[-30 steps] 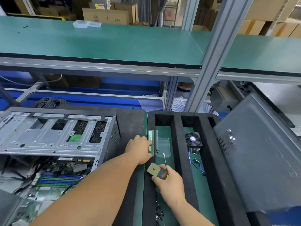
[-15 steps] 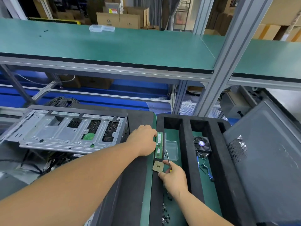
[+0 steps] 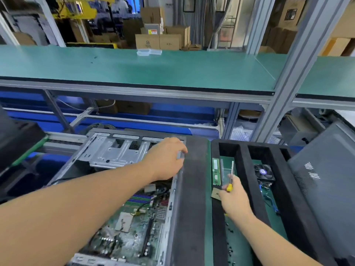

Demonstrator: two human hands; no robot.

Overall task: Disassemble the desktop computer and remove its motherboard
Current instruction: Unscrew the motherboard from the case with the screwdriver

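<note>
My left arm is reaching in from the lower left of the frame, my left hand [image 3: 165,158] lying knuckles-up at centre with its fingers curling downward. My right forearm is coming up from the lower right, my right hand [image 3: 233,196] pinching something thin between thumb and fingers.

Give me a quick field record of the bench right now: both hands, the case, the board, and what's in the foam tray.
left hand: rests on the upper right edge of the computer case; grip unclear
right hand: holds a screwdriver and a processor chip over the foam tray
motherboard: not yet removed, inside the case, cables attached
memory stick: lies in the tray's left slot
cooling fan: lies in the next slot to the right
loose screws: near end of the left slot
side panel: right of the tray
</note>
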